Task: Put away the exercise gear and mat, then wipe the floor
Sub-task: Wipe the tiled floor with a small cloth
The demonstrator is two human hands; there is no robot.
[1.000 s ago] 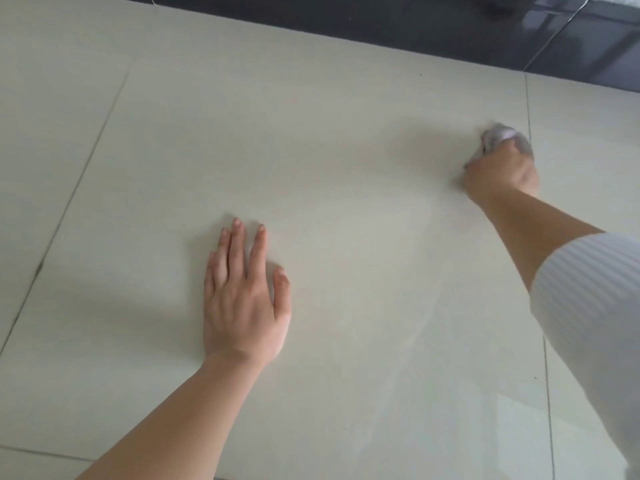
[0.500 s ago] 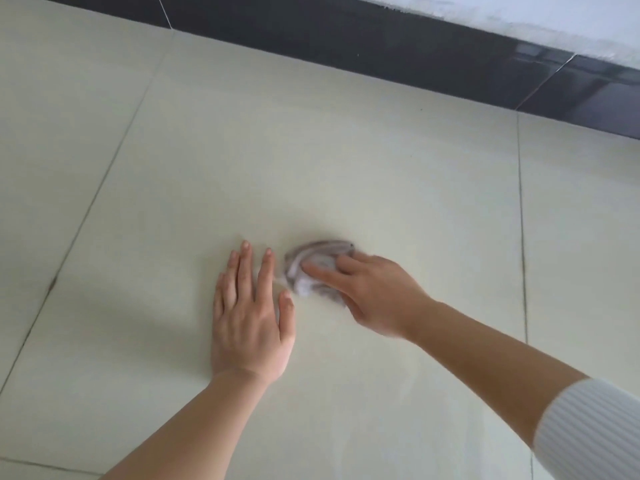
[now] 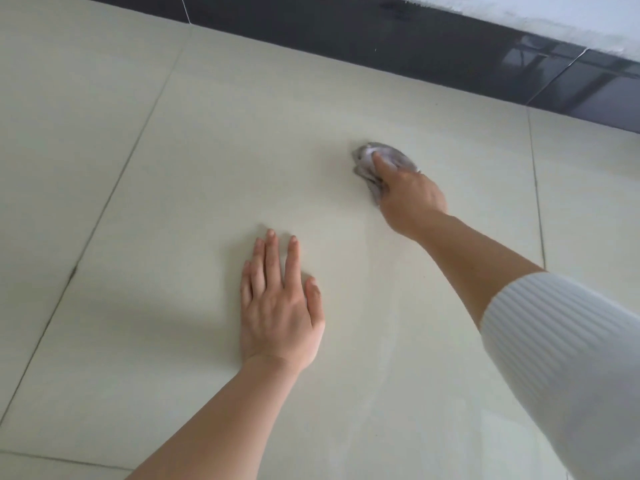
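On the pale tiled floor (image 3: 156,202), far and right of centre, the right hand (image 3: 410,197) held a wadded grey cloth (image 3: 393,156) down on the tile. One finger lay straight along the top and the rest were folded over the wad, probably so that it stayed bunched and took pressure while wiping. The left hand (image 3: 278,308) lay palm-down nearer in and to the left. Its fingers were straight and slightly apart with the thumb out, gripping nothing. It looked like a prop for body weight so the other arm could reach. The two hands were well apart. A white ribbed sleeve (image 3: 561,358) was pushed up the right forearm, likely to keep it off the damp tile. Faint streaks showed near right.

No mat or exercise gear was in view, so this looked like the wiping step.

Edges: a dark skirting (image 3: 346,39) ran along the far side, near the cloth but not touching it. A grout line (image 3: 536,188) ran just right of the right hand. There was open tile to the left, in the middle and near, with plenty of sweep room. The far side was tighter, and a long push could bump the skirting.
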